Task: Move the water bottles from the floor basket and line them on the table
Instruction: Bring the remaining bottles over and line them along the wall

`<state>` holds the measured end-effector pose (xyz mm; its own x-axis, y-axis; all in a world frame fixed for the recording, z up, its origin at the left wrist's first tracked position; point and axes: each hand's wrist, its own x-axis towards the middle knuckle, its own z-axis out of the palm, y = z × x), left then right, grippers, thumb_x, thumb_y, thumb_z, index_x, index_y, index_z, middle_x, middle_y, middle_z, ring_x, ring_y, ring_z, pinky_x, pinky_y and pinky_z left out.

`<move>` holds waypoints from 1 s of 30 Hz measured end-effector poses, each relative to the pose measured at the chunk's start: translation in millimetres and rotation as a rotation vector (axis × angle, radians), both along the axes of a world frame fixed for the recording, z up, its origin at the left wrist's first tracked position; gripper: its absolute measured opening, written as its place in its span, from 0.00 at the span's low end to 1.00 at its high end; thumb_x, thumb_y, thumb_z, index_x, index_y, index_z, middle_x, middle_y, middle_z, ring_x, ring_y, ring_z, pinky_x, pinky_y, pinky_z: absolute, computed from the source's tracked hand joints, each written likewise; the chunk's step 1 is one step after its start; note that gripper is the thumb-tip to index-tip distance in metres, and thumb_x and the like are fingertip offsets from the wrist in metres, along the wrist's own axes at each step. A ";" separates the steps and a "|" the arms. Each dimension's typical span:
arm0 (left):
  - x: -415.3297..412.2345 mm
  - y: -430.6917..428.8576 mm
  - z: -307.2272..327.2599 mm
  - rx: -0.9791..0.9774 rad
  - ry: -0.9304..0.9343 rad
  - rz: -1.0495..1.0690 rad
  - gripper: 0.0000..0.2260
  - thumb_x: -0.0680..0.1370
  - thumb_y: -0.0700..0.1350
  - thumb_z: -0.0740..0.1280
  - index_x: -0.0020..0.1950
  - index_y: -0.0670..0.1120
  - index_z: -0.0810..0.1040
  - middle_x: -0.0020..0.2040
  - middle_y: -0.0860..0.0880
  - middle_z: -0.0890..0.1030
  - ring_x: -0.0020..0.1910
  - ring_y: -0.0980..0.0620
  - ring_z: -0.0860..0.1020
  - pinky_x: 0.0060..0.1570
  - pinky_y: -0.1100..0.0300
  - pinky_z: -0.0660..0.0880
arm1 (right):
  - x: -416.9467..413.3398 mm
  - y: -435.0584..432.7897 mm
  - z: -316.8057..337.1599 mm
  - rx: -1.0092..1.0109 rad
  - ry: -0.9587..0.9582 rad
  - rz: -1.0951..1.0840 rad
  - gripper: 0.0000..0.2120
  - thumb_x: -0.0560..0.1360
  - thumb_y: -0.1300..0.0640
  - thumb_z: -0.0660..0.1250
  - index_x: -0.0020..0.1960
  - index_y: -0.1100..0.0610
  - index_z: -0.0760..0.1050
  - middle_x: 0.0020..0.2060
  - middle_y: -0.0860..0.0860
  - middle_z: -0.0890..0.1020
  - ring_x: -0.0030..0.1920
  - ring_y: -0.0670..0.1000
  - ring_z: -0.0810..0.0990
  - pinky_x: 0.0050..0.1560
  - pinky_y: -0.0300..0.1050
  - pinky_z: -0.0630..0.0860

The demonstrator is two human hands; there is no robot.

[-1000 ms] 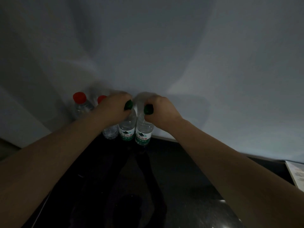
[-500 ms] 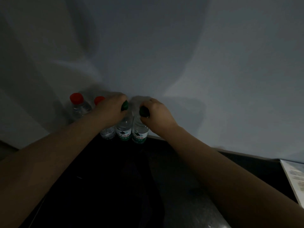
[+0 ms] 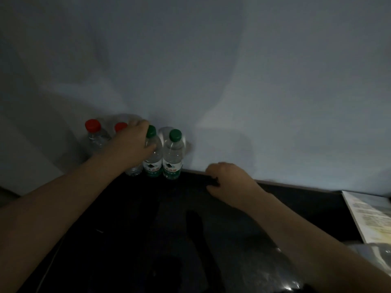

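Several clear water bottles stand in a row at the far edge of the black table [image 3: 232, 218], against the pale wall. Two have red caps: one red-capped bottle [image 3: 94, 135] at the far left, the second red-capped bottle [image 3: 120, 126] mostly hidden behind my left hand. Two have green caps and green labels. My left hand [image 3: 133, 142] is wrapped around the shoulder of the left green-capped bottle [image 3: 153, 161]. The right green-capped bottle [image 3: 172, 157] stands free beside it. My right hand [image 3: 228, 178] is off that bottle, low over the table to its right, fingers curled with nothing in them.
A white printed sheet [image 3: 372, 216] lies at the table's right edge, with clear plastic [image 3: 376, 254] below it. The pale wall [image 3: 232, 81] runs straight behind the bottles. The floor basket is out of view.
My right hand has let go of the right green-capped bottle and drawn back to the right and down. My left hand has slid from the cap to the shoulder of its bottle.
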<state>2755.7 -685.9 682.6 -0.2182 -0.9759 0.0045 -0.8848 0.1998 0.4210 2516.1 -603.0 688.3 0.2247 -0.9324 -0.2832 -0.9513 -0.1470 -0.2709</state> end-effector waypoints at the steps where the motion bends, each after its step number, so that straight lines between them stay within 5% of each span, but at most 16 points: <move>1: -0.1 10.0 1.5 -0.020 -0.036 -0.005 0.20 0.75 0.48 0.67 0.64 0.43 0.68 0.61 0.42 0.71 0.53 0.45 0.75 0.49 0.55 0.72 | -7.2 11.1 3.1 0.020 0.025 -0.015 0.20 0.75 0.52 0.66 0.65 0.54 0.71 0.57 0.52 0.77 0.57 0.52 0.77 0.57 0.44 0.74; 15: -91.7 169.2 36.8 0.062 0.036 -0.341 0.19 0.76 0.50 0.66 0.66 0.49 0.71 0.62 0.51 0.74 0.59 0.53 0.74 0.60 0.59 0.71 | -86.0 187.1 49.9 -0.021 0.024 -0.286 0.15 0.74 0.48 0.67 0.60 0.45 0.73 0.53 0.42 0.77 0.52 0.42 0.77 0.54 0.38 0.75; 30: -249.2 305.4 62.3 0.121 0.072 -0.544 0.15 0.76 0.50 0.67 0.62 0.53 0.73 0.58 0.57 0.74 0.55 0.60 0.74 0.55 0.64 0.73 | -219.8 352.6 85.4 -0.138 -0.053 -0.525 0.11 0.73 0.51 0.68 0.54 0.47 0.76 0.49 0.43 0.79 0.46 0.43 0.78 0.45 0.38 0.75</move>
<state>2506.5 -380.5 744.9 -0.6935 -0.7173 -0.0668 -0.6360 0.5661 0.5244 2296.3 -250.4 773.6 -0.2708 -0.9507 -0.1510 -0.8920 0.3068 -0.3321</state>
